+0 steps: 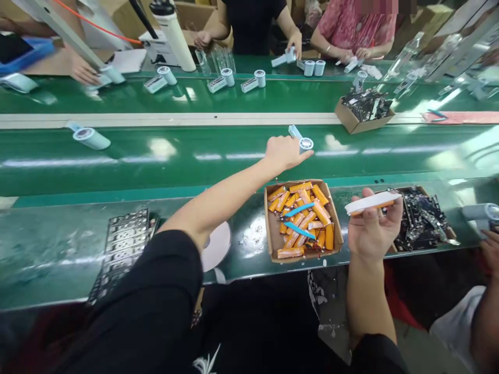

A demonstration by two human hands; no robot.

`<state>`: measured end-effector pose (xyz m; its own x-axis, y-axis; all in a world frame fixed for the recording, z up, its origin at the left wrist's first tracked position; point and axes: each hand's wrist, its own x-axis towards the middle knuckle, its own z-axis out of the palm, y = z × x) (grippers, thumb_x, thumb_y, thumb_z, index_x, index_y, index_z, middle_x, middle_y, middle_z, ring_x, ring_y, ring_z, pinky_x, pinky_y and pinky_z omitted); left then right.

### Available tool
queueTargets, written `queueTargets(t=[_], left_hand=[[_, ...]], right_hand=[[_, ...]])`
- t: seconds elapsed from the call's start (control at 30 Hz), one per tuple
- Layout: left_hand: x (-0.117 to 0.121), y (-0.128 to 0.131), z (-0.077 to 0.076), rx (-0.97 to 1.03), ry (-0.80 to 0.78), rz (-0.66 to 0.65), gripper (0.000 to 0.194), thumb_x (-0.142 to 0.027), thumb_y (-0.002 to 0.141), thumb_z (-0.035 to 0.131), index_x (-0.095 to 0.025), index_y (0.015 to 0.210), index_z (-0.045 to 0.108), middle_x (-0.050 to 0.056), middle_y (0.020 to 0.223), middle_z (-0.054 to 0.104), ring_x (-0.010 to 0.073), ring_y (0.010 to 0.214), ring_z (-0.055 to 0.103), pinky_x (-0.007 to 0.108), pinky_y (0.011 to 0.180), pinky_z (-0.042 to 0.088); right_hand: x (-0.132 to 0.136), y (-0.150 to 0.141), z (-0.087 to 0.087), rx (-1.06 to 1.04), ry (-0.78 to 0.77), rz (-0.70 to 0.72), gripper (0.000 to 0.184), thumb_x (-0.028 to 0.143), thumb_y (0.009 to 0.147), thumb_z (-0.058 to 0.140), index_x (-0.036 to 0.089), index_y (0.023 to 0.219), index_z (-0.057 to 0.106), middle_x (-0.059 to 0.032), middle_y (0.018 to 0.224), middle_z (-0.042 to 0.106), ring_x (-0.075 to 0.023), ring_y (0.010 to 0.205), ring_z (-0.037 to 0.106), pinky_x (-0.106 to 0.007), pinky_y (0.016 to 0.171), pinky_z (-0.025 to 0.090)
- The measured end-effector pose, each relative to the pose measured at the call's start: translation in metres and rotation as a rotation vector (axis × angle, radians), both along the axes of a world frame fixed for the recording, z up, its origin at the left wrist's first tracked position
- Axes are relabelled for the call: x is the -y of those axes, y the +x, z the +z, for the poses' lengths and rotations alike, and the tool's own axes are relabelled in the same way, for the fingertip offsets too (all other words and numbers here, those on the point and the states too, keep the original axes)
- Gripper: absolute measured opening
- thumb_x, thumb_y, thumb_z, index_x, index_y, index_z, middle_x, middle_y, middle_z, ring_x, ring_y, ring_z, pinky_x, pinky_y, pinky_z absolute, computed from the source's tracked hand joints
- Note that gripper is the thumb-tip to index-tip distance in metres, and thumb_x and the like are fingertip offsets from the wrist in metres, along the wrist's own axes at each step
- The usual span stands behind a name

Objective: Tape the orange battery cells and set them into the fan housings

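Observation:
My left hand [286, 152] reaches out over the green conveyor belt, closed around a light-blue round plastic housing [306, 144]; most of its fingers are hidden behind the hand. My right hand [372, 231] is raised above the bench, palm up, with thumb and fingers closed on an orange battery with a white top face [372, 201]. Between my arms a cardboard box [275, 243] holds many orange batteries [322, 212]. Blue-handled pliers [299, 230] lie across them.
Right of my right hand sits a box of black circuit boards [419, 218]. A stack of board panels [127, 241] and a white roll [217, 246] lie left. Another housing [91, 138] rests on the belt. A second board box [364, 111] stands farther off; co-workers sit opposite.

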<state>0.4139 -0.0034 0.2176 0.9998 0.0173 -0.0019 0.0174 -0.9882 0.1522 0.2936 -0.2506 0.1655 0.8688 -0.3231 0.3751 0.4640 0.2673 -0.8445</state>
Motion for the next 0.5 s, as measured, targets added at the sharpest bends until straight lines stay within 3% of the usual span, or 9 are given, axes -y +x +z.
queueTargets(t=[0.07,0.17,0.23,0.33,0.4,0.5], left_hand=[[0.032,0.067,-0.004,-0.069,0.040,-0.047,0.078,-0.072,0.105,0.043,-0.008,0.133,0.076,0.025,0.131,0.074,0.0406,0.125,0.068,0.047,0.103,0.052],[0.049,0.115,-0.015,-0.184,0.130,-0.197,0.055,-0.053,0.098,0.065,-0.014,0.135,0.078,0.021,0.137,0.073,0.0410,0.128,0.066,0.047,0.105,0.052],[0.043,0.121,-0.022,-0.248,0.166,-0.329,0.048,-0.035,0.084,0.079,-0.027,0.131,0.081,0.013,0.135,0.077,0.0379,0.125,0.068,0.046,0.106,0.052],[0.029,0.114,-0.028,-0.256,0.256,-0.583,0.048,-0.018,0.078,0.077,-0.034,0.123,0.084,0.008,0.137,0.076,0.0348,0.125,0.068,0.044,0.107,0.052],[0.025,0.109,-0.031,-0.220,0.306,-0.688,0.043,-0.016,0.084,0.071,-0.030,0.123,0.083,0.010,0.142,0.074,0.0345,0.127,0.067,0.043,0.106,0.053],[0.031,0.106,-0.033,-0.218,0.317,-0.662,0.038,-0.015,0.090,0.065,-0.023,0.123,0.082,0.014,0.135,0.076,0.0331,0.122,0.070,0.041,0.102,0.057]], right_hand=[[0.006,-0.010,0.001,-0.040,-0.026,0.022,0.054,0.033,0.076,0.099,0.041,0.124,0.076,0.0012,0.118,0.082,-0.0238,0.107,0.082,-0.044,0.087,0.073],[0.029,-0.033,0.000,-0.131,-0.046,0.035,0.049,0.030,0.078,0.099,0.038,0.121,0.077,-0.0007,0.107,0.086,-0.0230,0.092,0.085,-0.037,0.076,0.073],[0.047,-0.046,-0.002,-0.182,-0.070,0.049,0.044,0.029,0.081,0.097,0.036,0.120,0.078,-0.0029,0.104,0.087,-0.0233,0.082,0.085,-0.035,0.067,0.072],[0.058,-0.044,-0.002,-0.150,-0.139,0.063,0.042,0.028,0.082,0.096,0.034,0.120,0.079,-0.0028,0.101,0.087,-0.0247,0.080,0.085,-0.036,0.065,0.073],[0.052,-0.022,0.003,-0.059,-0.235,0.028,0.044,0.026,0.082,0.095,0.035,0.122,0.079,-0.0005,0.102,0.086,-0.0252,0.088,0.085,-0.038,0.072,0.075],[0.029,0.039,0.013,0.071,-0.534,-0.062,0.044,0.027,0.084,0.091,0.035,0.126,0.078,0.0015,0.108,0.085,-0.0248,0.099,0.084,-0.042,0.087,0.075]])
